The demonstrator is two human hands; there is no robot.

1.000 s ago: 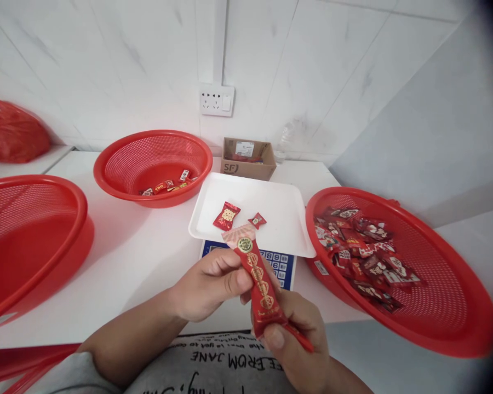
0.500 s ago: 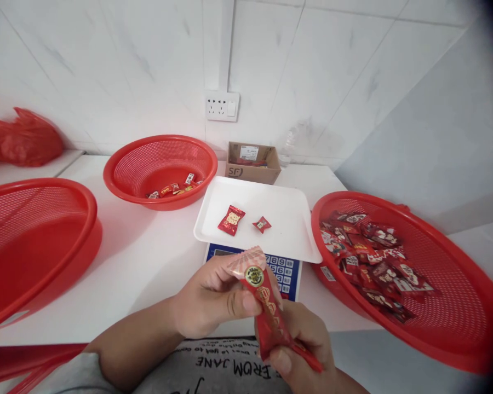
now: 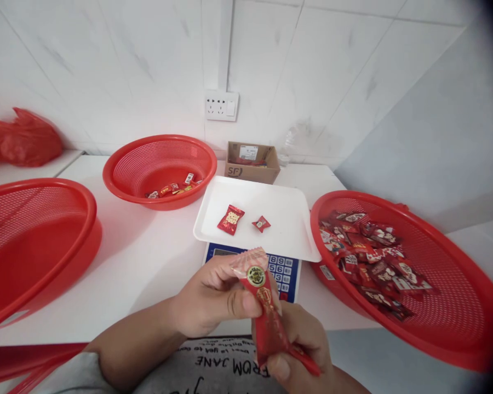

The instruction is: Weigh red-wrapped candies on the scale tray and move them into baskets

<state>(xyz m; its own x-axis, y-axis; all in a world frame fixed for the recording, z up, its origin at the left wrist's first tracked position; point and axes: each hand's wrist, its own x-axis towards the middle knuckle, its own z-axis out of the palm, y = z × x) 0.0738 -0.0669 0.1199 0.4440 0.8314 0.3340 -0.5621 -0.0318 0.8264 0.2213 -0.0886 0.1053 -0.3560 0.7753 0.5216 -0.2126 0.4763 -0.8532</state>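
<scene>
The thumb and fingers of your left hand [image 3: 209, 301] are pinching a long, glossy red plastic packet [image 3: 271, 334] near its upper end, at the lower centre of the frame. Your right hand [image 3: 306, 342] is grasping the lower end, its thumb pressing on top. The packet is slanting down to the right, its pale pink tip and round gold-and-dark emblem facing up; gripping it at both ends is probably keeping the soft wrapper steady. Whether the narrow red strip by your right thumb is part of it, you cannot tell.

Just beyond your hands, a shallow white plastic tray [image 3: 279, 205] is resting on a blue-and-white electronic scale [image 3: 294, 282], seemingly serving as its pan. It is bearing a flat red packet with a cream design [image 3: 231, 220] and, to its right, a small red twist-wrapped piece [image 3: 261, 224], lying apart.

At the right of the frame, a round red mesh-sided basket [image 3: 464, 301] is holding a pile of red wrapped packets [image 3: 373, 257], its raised rim likely containing them. A similar red basket [image 3: 135, 164], left of upper centre, is holding a few.
</scene>
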